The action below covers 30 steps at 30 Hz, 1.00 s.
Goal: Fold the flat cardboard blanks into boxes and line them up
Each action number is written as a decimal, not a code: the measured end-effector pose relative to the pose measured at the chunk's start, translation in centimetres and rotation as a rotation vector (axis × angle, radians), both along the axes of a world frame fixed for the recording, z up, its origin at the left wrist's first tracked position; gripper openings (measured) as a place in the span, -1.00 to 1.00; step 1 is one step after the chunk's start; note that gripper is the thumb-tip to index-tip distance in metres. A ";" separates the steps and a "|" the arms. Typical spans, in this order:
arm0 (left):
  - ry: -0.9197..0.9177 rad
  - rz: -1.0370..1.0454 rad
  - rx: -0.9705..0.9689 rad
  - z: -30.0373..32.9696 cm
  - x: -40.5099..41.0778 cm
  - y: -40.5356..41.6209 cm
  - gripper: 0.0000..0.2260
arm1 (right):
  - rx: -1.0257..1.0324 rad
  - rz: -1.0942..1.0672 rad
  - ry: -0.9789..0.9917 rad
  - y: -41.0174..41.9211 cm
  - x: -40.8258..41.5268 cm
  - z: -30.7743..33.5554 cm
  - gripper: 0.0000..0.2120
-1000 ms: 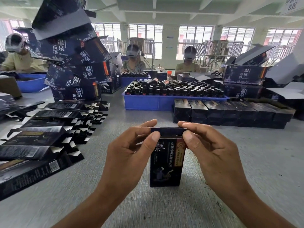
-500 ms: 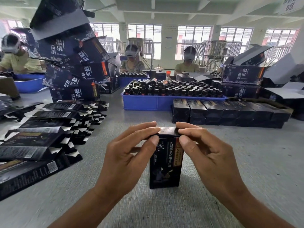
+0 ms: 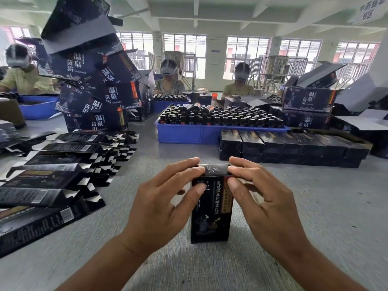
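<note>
Cardboard box [image 3: 211, 215], dark and glossy with gold lettering down its front, stands upright on the grey woven-textured table [image 3: 315, 206] right before the person, held at its top between both hands. Largest around it is the leaning tower of big dark printed cartons [image 3: 92, 87] at far left, stacked crookedly with flaps open. Behind the box, across the middle of the table, sits a blue plastic tray [image 3: 210, 133] packed with small dark bottles [image 3: 220, 116], a few lying on top of the rest. Just right of the tray's front, a row of folded boxes [image 3: 294, 148] stands shoulder to shoulder, black and square-edged. At left, flat blanks [image 3: 52, 175] lie fanned in overlapping piles, their white undersides showing at the notched flaps. More large cartons [image 3: 308, 101] stand at far right. Three seated workers wearing headsets are at the far side.

Nothing lies between the upright box and the row behind it but bare table. Left hand [image 3: 161, 208] pinches the box's top left corner, thumb on the front face and fingers over the shiny closed lid. Right hand [image 3: 266, 206] mirrors it at the top right corner, thumb at the front and fingers curled onto the lid.
</note>
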<state>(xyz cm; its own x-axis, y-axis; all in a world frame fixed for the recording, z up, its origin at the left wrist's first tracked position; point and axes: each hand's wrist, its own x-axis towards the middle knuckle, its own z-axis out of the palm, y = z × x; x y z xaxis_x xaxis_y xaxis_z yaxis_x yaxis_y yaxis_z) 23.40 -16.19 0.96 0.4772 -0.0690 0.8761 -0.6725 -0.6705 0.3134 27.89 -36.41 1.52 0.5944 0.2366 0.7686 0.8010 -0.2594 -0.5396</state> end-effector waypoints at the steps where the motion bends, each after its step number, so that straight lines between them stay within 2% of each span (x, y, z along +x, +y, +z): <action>1: 0.054 0.019 0.004 -0.4 0.1 0.0 -0.67 | -0.034 -0.017 0.004 0.0 0.1 -0.2 -0.74; 3: 0.227 0.017 -0.048 -1.0 0.0 -0.1 -0.58 | -0.139 -0.059 0.047 0.0 0.2 -0.7 -0.61; 7: 0.537 -0.058 -0.294 -1.7 0.6 0.1 -0.34 | -0.356 -0.088 0.133 0.3 0.3 -1.7 -0.27; 10: 0.690 0.016 -0.380 -2.0 1.2 1.0 -0.31 | -0.521 -0.104 0.016 0.9 0.2 -2.1 -0.30; 13: 0.815 0.164 -0.246 -2.2 1.7 1.5 -0.29 | -0.777 -0.128 -0.007 1.6 0.4 -2.9 -0.33; 16: 0.849 0.354 -0.222 -2.7 2.6 2.5 -0.37 | -0.951 -0.096 0.057 2.1 1.2 -4.0 -0.36; 20: 0.840 0.476 -0.215 -3.4 3.4 3.1 -0.48 | -0.968 -0.162 0.063 3.1 3.0 -4.2 -0.37; 26: 0.864 0.594 0.151 -4.4 4.1 2.7 -0.53 | -1.038 -0.334 -0.010 6.3 8.2 -4.3 -0.39; 30: 0.865 0.604 0.179 -4.3 4.2 2.8 -0.58 | -1.115 -0.426 -0.006 8.6 13.3 -3.3 -0.50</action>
<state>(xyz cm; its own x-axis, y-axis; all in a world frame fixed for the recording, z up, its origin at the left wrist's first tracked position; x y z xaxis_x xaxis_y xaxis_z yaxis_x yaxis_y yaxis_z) 27.62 -13.44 -3.36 0.9295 0.2924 0.2246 0.1898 -0.9017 0.3885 41.18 -27.84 -1.80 0.7840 0.5601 0.2676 0.5385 -0.8281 0.1556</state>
